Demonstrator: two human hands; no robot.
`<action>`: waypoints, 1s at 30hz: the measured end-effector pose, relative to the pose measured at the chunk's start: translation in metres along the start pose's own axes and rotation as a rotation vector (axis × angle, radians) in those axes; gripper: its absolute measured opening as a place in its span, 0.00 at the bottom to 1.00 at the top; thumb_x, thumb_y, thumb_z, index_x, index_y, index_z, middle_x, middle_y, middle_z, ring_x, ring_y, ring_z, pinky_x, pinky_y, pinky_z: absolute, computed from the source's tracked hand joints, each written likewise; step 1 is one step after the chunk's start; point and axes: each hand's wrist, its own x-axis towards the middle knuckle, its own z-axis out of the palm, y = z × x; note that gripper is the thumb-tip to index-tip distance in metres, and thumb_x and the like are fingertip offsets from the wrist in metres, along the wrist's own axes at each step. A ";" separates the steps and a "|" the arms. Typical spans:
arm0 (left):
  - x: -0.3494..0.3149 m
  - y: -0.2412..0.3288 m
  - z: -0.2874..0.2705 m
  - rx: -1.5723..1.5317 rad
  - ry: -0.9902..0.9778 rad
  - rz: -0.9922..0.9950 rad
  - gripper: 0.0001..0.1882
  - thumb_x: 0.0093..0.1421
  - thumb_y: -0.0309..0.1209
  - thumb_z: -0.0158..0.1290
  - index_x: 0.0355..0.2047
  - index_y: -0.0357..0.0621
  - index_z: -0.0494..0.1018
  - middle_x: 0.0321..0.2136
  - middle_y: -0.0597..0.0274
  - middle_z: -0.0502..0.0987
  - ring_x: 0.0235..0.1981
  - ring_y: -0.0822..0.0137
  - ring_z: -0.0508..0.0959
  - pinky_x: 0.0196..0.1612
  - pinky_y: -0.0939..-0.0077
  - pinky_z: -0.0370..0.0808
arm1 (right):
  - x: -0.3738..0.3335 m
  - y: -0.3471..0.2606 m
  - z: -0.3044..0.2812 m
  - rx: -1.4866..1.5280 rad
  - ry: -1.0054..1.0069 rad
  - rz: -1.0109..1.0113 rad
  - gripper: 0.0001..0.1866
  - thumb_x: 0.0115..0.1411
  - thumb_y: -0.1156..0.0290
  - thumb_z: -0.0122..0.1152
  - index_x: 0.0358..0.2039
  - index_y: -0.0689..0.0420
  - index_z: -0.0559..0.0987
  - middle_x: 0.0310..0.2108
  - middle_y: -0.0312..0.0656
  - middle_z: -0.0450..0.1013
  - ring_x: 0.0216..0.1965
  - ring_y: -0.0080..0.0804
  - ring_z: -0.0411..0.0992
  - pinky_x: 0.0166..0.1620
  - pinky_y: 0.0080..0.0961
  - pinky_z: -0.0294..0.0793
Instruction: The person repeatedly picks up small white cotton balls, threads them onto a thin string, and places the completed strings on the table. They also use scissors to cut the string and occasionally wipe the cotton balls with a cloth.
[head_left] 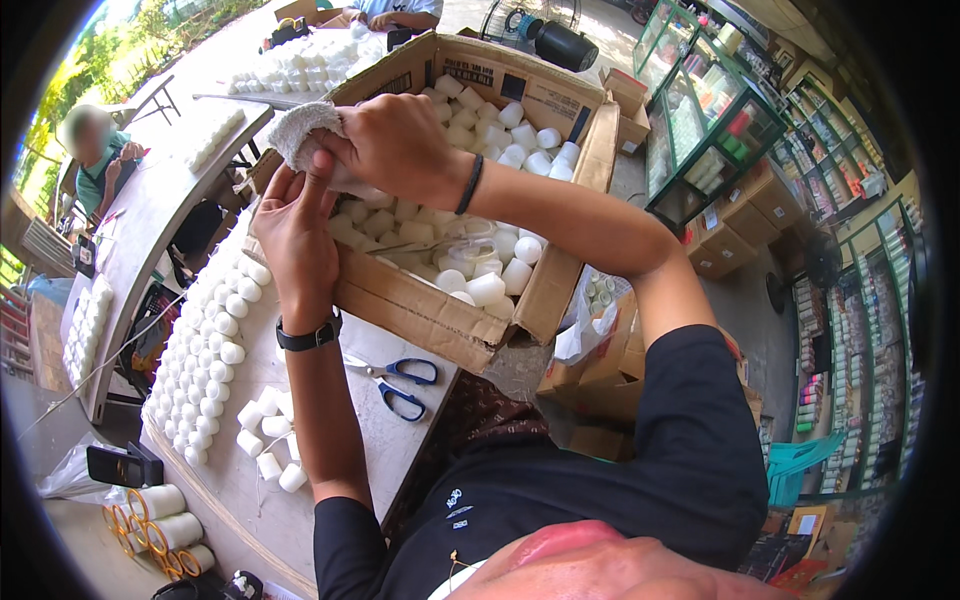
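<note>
Above the left rim of an open cardboard box (425, 315), my two hands meet. My right hand (400, 145), with a dark band at its wrist, is closed on a whitish cloth (300, 135). My left hand (297, 230) wears a black watch; its thumb and fingers are pinched together just under the cloth. Whatever lies between those fingers is hidden. Many short white cylinders, which look like candles (486, 290), fill the box below my hands. A clear plastic bag (465, 245) lies among them.
On the table by my left forearm stand rows of white candles (205, 350), with several loose ones (268, 465). Blue-handled scissors (402, 385) lie near the table edge. Yellow-rimmed white cylinders (165, 520) sit lower left. Another person (95, 165) sits at a far table.
</note>
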 end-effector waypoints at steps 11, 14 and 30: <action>-0.004 -0.006 0.003 0.200 -0.004 0.292 0.21 0.65 0.30 0.58 0.55 0.31 0.71 0.44 0.63 0.80 0.41 0.79 0.77 0.45 0.82 0.73 | 0.002 0.000 0.001 0.495 -0.157 0.273 0.20 0.61 0.56 0.59 0.39 0.63 0.79 0.27 0.50 0.78 0.28 0.41 0.78 0.35 0.32 0.76; -0.005 0.007 0.008 0.259 -0.148 0.300 0.21 0.67 0.31 0.56 0.57 0.34 0.71 0.43 0.65 0.80 0.42 0.80 0.76 0.45 0.84 0.71 | 0.007 -0.002 -0.015 0.691 -0.258 0.280 0.18 0.63 0.57 0.58 0.39 0.62 0.79 0.29 0.42 0.78 0.30 0.26 0.73 0.37 0.26 0.74; -0.010 0.006 -0.004 0.594 0.171 0.519 0.11 0.55 0.19 0.62 0.39 0.38 0.83 0.28 0.64 0.83 0.30 0.83 0.75 0.35 0.86 0.73 | 0.001 -0.005 -0.007 0.554 -0.189 0.227 0.20 0.60 0.52 0.61 0.34 0.60 0.82 0.26 0.58 0.76 0.31 0.56 0.76 0.33 0.36 0.75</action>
